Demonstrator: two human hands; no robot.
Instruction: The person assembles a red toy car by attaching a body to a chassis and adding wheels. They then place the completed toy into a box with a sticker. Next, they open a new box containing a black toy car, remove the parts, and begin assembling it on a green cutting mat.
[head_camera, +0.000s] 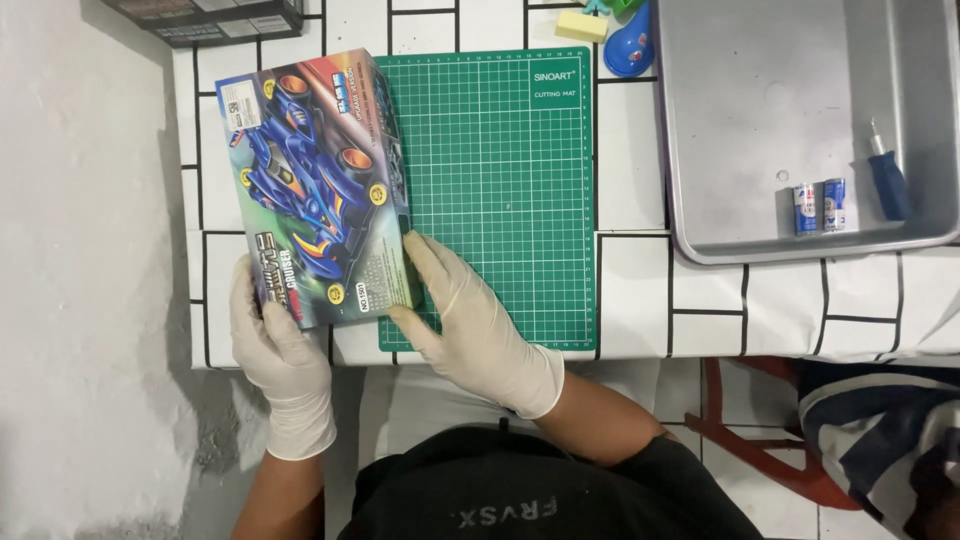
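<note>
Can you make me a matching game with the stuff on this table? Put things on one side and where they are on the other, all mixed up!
Things:
1. toy car box
2. two batteries
3. cutting mat
4. screwdriver

Places or states:
A. green with a white grid, lying flat in the middle of the table
B. standing side by side in the grey tray
C. held at its near end by the left hand and right hand, both in white gloves
D. blue handle, lying in the tray right of the batteries

Right pairs: 1-C, 2-B, 3-A, 4-D
</note>
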